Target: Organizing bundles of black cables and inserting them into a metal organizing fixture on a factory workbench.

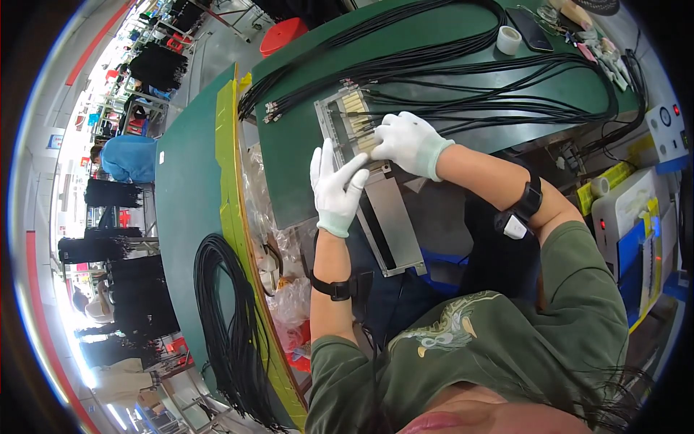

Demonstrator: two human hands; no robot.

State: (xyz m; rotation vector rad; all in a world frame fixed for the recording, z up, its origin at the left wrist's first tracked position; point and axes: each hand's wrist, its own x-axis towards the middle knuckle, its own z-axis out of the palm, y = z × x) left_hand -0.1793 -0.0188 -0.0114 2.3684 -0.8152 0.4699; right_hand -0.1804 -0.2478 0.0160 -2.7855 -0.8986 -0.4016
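Note:
My left hand (337, 189), in a white glove, is open beside a metal fixture (325, 123), its fingers stretched out and apart. One of its fingers reaches close to the fingertips of my gloved right hand (410, 143). That right hand is bent in a pinch over the near end of a row of cream-coloured blocks (354, 106) on the fixture. What its fingertips hold is hidden. Black cables (477, 98) run from the blocks to the right across the green table. A long metal rail (392, 217) extends from the fixture toward my lap.
A white tape roll (509, 40) and a dark phone (531, 30) lie at the far right. Coiled black cables (224, 311) rest on the green table at left. A red stool (283, 36) stands beyond. White equipment (614, 206) is at right; a person in blue (129, 158) sits far left.

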